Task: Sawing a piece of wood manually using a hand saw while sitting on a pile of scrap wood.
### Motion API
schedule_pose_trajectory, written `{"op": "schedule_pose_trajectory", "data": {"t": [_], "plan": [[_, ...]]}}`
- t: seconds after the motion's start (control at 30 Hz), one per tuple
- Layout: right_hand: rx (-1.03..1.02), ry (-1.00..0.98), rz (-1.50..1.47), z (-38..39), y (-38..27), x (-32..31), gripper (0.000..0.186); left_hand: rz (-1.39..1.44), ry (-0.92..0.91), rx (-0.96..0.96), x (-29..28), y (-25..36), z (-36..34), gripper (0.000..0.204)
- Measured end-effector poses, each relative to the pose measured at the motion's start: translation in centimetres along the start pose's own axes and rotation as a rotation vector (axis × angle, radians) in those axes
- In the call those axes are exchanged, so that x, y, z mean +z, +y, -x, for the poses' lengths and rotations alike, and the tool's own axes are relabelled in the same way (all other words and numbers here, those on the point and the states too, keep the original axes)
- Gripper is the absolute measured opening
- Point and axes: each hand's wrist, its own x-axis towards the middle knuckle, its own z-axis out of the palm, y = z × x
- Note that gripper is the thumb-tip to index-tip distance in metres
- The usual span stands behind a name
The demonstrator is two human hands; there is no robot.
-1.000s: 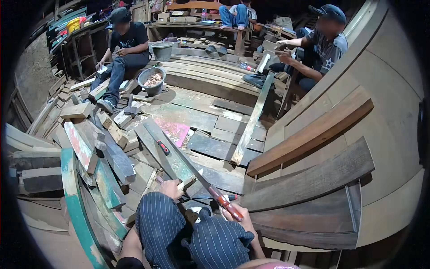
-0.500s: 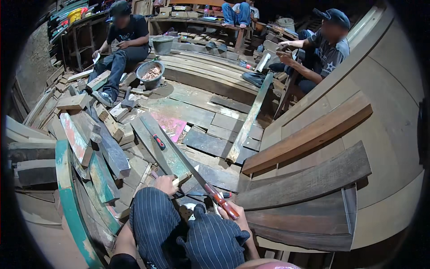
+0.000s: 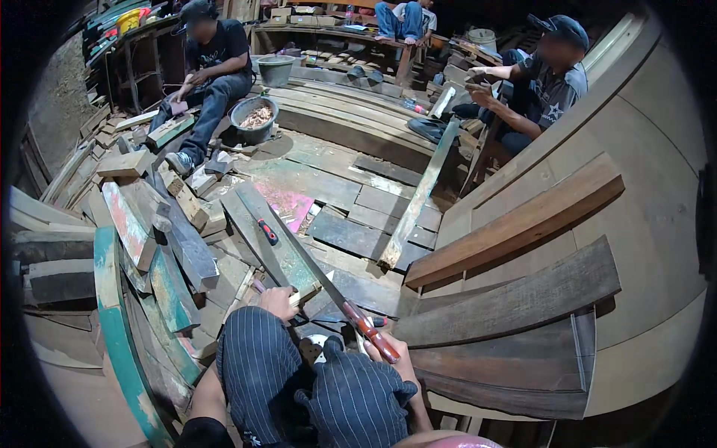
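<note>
My right hand is closed at the reddish-brown wooden handle of a long knife. Its narrow grey blade slants away to the far left, over a board. My left hand, fingers curled, grips a small pale piece of wood at the near end of that green-stained board. A red-and-black handled tool lies farther along the board. Both hands are close to my knees in striped dark trousers. Part of each hand's fingers is hidden.
Loose timber offcuts pile up at left. Long beams lean against a pale panel at right. A bucket of wood chips stands beyond, near a seated person. Another person works at the far right.
My hands stay nearly in place, with the long knife hardly shifted. The person at far left has lowered a hand toward the leg and now has a pinkish object by it.
</note>
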Motion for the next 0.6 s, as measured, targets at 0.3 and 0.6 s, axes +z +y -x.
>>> {"op": "schedule_pose_trajectory", "data": {"t": [0.3, 0.6], "plan": [[0.017, 0.015, -0.006, 0.0, 0.1, -0.1, 0.021, 0.019, -0.036, -0.01, -1.1, 0.9, 0.1, 0.034], [0.056, 0.013, -0.045, 0.2, -0.6, 0.0, 0.02, 0.05, 0.0, 0.016, -0.4, 0.2, 0.1, 0.033]]}}
